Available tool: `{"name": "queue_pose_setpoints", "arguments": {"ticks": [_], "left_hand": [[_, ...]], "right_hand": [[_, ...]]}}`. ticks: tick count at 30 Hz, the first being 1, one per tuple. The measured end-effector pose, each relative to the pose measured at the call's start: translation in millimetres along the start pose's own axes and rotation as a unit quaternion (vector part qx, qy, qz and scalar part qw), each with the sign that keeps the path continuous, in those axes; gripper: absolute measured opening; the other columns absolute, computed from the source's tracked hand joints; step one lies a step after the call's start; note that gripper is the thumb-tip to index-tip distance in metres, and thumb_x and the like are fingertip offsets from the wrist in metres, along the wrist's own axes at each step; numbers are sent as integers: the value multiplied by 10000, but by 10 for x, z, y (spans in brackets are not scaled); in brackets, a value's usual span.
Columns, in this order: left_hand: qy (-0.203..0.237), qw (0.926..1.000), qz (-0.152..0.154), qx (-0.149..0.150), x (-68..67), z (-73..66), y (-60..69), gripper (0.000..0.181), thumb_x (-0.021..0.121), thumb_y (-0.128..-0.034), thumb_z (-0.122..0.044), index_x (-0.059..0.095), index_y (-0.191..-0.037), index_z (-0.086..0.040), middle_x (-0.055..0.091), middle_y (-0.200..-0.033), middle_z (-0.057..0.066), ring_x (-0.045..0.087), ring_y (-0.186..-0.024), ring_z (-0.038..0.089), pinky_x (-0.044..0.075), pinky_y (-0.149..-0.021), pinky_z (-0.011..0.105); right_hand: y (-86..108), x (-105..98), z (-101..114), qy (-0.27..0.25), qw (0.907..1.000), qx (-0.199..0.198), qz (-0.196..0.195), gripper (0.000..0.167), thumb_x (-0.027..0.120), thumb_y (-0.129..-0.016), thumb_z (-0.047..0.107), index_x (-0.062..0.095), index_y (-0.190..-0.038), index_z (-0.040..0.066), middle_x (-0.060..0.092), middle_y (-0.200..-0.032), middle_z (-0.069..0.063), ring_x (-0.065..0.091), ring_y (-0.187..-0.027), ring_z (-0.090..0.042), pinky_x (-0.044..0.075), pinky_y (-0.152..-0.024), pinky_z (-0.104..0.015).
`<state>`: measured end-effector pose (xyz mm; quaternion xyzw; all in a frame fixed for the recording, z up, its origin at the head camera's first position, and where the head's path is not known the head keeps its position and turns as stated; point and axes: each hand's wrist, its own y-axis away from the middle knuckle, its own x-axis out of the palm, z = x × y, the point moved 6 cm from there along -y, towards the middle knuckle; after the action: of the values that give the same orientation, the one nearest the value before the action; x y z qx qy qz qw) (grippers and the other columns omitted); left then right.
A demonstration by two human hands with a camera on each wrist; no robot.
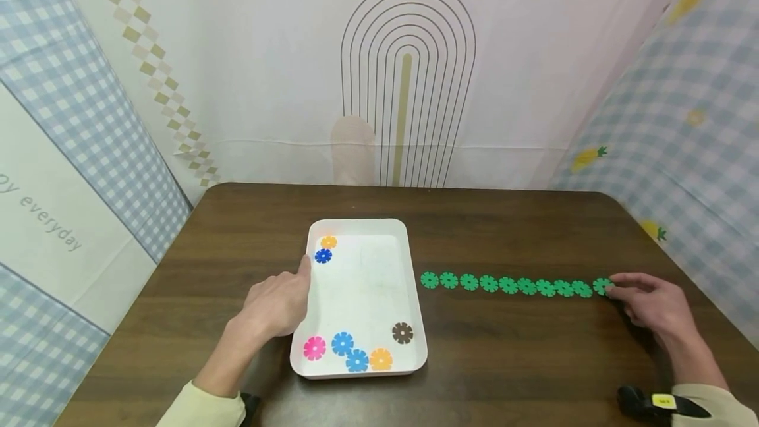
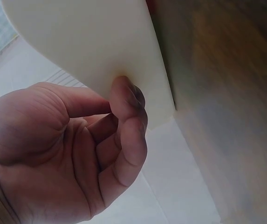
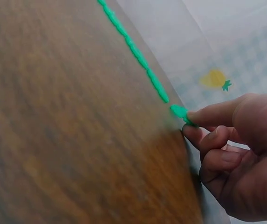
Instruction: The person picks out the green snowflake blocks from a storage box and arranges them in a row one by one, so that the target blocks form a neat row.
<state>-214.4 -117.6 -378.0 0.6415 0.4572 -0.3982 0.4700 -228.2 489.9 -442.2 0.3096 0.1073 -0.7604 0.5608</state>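
My right hand [image 1: 661, 305] pinches a green flower-shaped notched disc [image 1: 601, 285] between thumb and fingertips at the right end of a row. The other green discs [image 1: 489, 283] lie in a line to its left; a small gap parts the held disc [image 3: 179, 111] from them in the right wrist view. My left hand [image 1: 277, 303] holds the left long side of a white tray [image 1: 417, 295]. In the left wrist view, curled fingers of the left hand [image 2: 77, 149] press the outside of the tray wall [image 2: 91, 42], and the thumb reaches toward its rim.
Inside the tray lie a yellow disc [image 1: 329, 242] and a dark blue disc [image 1: 323, 256] at the far left. Near its front are pink [image 1: 314, 348], light blue [image 1: 342, 343], yellow [image 1: 381, 359] and brown [image 1: 402, 333] discs. Printed cloth [image 1: 267, 71] hangs behind the brown table [image 1: 504, 374].
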Motion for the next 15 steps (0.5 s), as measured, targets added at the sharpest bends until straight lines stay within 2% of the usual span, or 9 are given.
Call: {"name": "queue_pose_setpoints", "arguments": {"ticks": [4, 6, 12, 15], "left_hand": [[14, 10000, 2, -13, 1, 8, -1, 756, 630, -1023, -143, 242, -1644, 45, 590, -850, 106, 525, -670, 226, 430, -599, 342], [26, 10000, -4, -13, -2, 10, -2, 754, 624, -1026, -146, 238, -1646, 43, 582, -840, 103, 522, -666, 226, 429, -599, 342], [97, 9999, -34, -40, -12, 19, 5, 744, 608, -1034, -160, 237, -1647, 40, 570, -832, 103, 517, -657, 227, 429, -600, 344], [171, 9998, -85, -74, -36, 26, 15, 740, 598, -1044, -180, 232, -1648, 40, 562, -801, 97, 513, -640, 226, 419, -590, 336]], "right_hand": [[23, 10, -3, 59, 9999, -74, -43, 33, 742, -989, 297, 740, -962, 316, 598, -733, 106, 547, -633, -79, 512, -559, -310], [30, 14, 1, 164, 9998, -116, -76, 44, 734, -990, 292, 749, -1003, 253, 592, -724, 102, 543, -627, -80, 508, -557, -314], [14, 17, 64, 684, 9970, -275, -242, 440, 711, -1006, 316, 663, -1262, -38, 587, -765, 48, 528, -632, -110, 482, -557, -329], [42, -17, 137, 1019, 9926, -378, -550, 536, 700, -1012, 370, 635, -1317, -67, 659, -955, -84, 557, -774, -173, 454, -597, -313]]}}
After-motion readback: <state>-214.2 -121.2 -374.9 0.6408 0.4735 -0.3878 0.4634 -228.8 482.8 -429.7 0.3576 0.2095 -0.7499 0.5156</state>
